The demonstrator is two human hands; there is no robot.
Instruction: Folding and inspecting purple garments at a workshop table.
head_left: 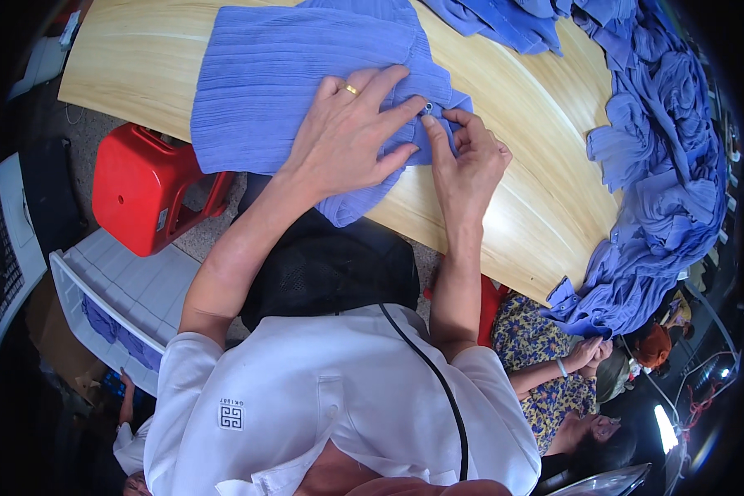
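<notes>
A blue ribbed garment (252,91) lies spread across the table in front of me. My left hand (343,136), a ring on one finger, rests on it with the fingers spread, the index fingertip beside a small round button (427,108). From the other side, my right hand (469,157) pinches the garment's edge between thumb and bent index finger, the thumb tip touching the button. Its other fingers curl inward. Whether the button is fixed to the cloth cannot be made out.
The light wood table (537,190) carries a long heap of blue garments (653,190) along its right side. A red stool (132,190) and a white bin (107,355) with blue cloth stand at left. Another person in a patterned top (525,335) is near the right edge.
</notes>
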